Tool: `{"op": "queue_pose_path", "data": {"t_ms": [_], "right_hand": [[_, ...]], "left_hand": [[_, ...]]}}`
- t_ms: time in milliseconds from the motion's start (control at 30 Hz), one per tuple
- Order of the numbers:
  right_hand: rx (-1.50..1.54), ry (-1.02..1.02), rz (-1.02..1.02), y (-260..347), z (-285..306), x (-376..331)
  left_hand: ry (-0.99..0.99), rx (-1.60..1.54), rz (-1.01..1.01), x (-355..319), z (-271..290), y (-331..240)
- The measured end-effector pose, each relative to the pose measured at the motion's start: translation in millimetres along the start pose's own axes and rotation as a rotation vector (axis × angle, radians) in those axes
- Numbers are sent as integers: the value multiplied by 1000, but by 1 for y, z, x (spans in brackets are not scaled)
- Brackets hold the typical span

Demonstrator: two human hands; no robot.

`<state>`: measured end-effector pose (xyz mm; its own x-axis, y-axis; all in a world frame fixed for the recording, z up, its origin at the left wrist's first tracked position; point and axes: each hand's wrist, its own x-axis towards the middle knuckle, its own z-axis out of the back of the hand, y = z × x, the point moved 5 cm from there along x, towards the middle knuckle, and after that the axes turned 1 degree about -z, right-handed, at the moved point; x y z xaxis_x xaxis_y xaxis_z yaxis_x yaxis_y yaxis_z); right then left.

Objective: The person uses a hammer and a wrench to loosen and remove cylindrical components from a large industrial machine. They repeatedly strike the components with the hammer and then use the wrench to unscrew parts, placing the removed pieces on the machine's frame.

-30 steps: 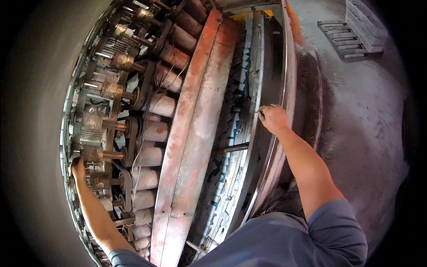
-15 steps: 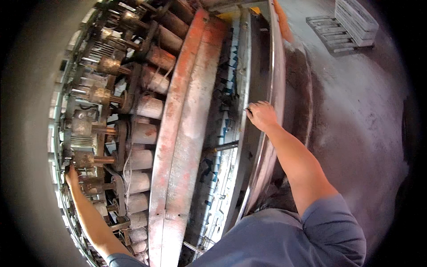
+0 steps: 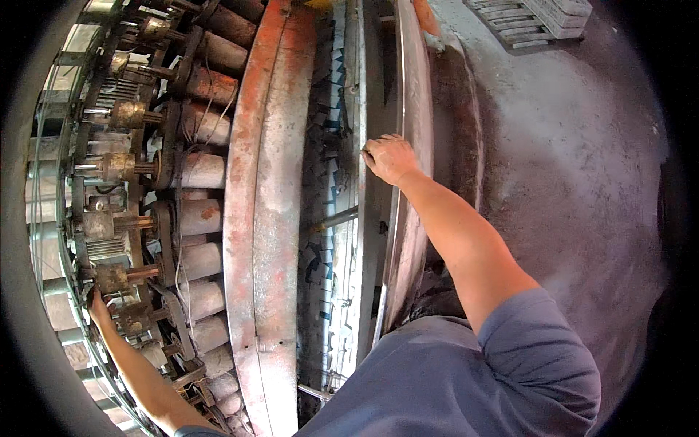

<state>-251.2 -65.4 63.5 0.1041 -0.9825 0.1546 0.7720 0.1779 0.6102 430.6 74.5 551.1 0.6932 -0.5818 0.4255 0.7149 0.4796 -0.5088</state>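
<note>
Far to the left, my left hand (image 3: 99, 309) reaches in among the machine's rollers, beside a brownish metal cylinder (image 3: 111, 278) on a shaft. Its fingertips are in shadow, so I cannot tell what they touch. My right hand (image 3: 392, 157) is curled over the upper edge of a long metal rail (image 3: 362, 95), its fingers bent round that edge. Between my two arms runs a long metal cover (image 3: 271, 182) with worn orange-red paint. Blue-and-white pieces (image 3: 331, 197) line the dark channel between the cover and the rail.
A row of pale rollers (image 3: 200, 217) stands left of the cover, with loose wires hanging across them. A dark bar (image 3: 336, 218) crosses the channel. Right of the machine lies a grey, dusty floor (image 3: 568, 167). A slatted pallet (image 3: 513, 25) carrying pale stacked blocks is at the far right.
The machine has shifted left in the view, showing more of its left side. My right hand stays on the rail's edge, and my left hand remains among the rollers.
</note>
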Motion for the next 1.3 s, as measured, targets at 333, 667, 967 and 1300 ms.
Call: {"op": "queue_pose_path", "data": {"t_ms": [333, 667, 967, 1300], "right_hand": [[42, -53, 17, 1, 3, -1], [19, -41, -8, 4, 11, -1], [19, -26, -5, 4, 8, -2], [13, -21, -17, 6, 8, -3]], "left_hand": [[18, 207, -46, 8, 5, 2], [-49, 316, -337, -37, 8, -51], [-45, 349, -510, -56, -9, -70], [-10, 118, -304, -19, -5, -42]]}}
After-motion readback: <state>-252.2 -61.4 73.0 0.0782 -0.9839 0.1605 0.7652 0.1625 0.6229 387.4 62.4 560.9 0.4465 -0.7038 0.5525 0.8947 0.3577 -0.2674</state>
